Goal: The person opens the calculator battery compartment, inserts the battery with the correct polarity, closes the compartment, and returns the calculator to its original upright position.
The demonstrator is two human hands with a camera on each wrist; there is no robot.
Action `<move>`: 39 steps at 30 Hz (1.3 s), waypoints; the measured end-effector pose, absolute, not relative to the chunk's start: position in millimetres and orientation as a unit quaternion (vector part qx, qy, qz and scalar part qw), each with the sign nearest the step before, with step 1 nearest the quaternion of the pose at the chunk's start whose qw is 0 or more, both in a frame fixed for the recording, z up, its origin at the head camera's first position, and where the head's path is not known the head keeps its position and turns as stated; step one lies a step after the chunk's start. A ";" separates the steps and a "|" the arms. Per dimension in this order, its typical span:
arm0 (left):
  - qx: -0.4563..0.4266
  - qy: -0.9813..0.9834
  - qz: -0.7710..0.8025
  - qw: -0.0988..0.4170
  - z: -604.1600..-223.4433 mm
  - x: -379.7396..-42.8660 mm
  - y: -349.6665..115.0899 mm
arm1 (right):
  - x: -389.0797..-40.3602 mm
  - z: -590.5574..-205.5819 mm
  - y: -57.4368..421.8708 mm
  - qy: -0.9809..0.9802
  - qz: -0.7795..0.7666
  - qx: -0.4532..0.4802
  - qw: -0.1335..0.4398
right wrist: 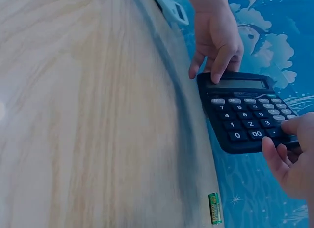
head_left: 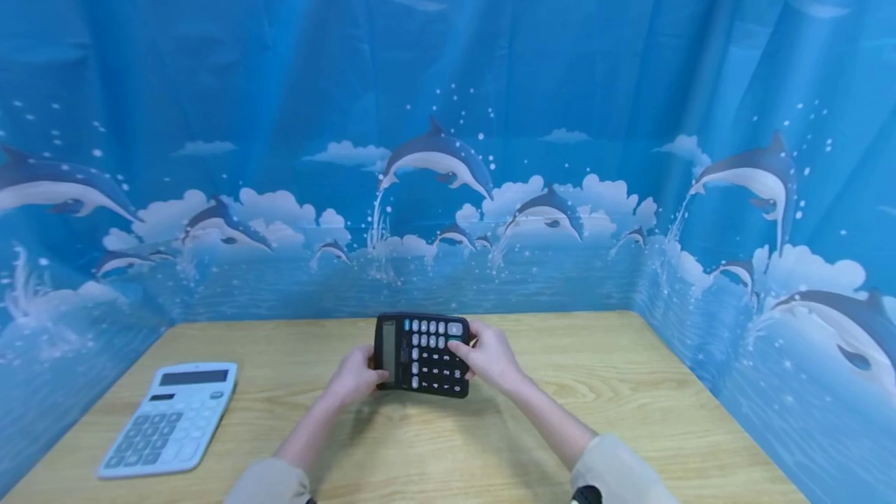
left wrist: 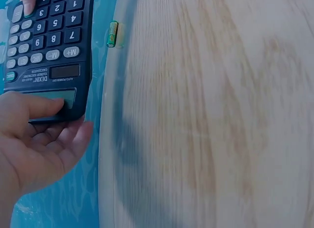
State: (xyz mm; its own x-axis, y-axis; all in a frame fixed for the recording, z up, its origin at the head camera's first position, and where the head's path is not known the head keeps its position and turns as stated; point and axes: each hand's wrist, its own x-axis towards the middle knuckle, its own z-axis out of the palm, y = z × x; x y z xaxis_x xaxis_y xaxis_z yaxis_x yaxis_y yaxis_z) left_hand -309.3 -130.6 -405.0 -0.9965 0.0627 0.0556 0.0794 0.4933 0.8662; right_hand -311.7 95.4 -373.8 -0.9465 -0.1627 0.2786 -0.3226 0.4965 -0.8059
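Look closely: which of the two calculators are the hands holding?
The black calculator: the left hand and right hand grip it, while the pale calculator lies untouched on the wooden table.

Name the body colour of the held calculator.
Black; the held calculator shows best in the right wrist view.

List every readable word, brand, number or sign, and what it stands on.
"DEXIN": black calculator
"AUTO POWER OFF": black calculator
"M+", "M-", "MRC": its keys
"0", "00", "1" to "9": its keys
Too small or blurred: print on the battery, markings on the white calculator, other small lettering near "DEXIN".
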 end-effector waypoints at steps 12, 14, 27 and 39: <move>-0.027 -0.833 -0.553 0.013 -401.1 -306.0 -145.4 | -319.1 -383.2 94.5 -0.834 0.537 0.129 0.003; -0.021 -0.826 -0.562 0.022 -400.2 -305.9 -147.6 | -320.5 -385.4 94.2 -0.823 0.556 0.121 -0.016; 0.041 -0.819 -0.567 0.073 -391.4 -315.5 -163.1 | -316.9 -397.5 80.5 -0.739 0.656 0.090 -0.129; 0.098 -0.802 -0.577 0.117 -384.9 -320.8 -168.8 | -313.5 -400.0 65.1 -0.663 0.729 0.063 -0.156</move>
State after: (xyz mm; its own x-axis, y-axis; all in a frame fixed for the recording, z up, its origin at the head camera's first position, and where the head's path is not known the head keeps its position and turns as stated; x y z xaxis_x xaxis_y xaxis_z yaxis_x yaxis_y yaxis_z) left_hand -320.8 -168.8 -384.9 -0.9535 -0.2918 0.0752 -0.0214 0.3145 0.9490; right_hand -313.5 65.1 -400.0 -0.9434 -0.3112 -0.1145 0.1435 -0.0716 -0.9871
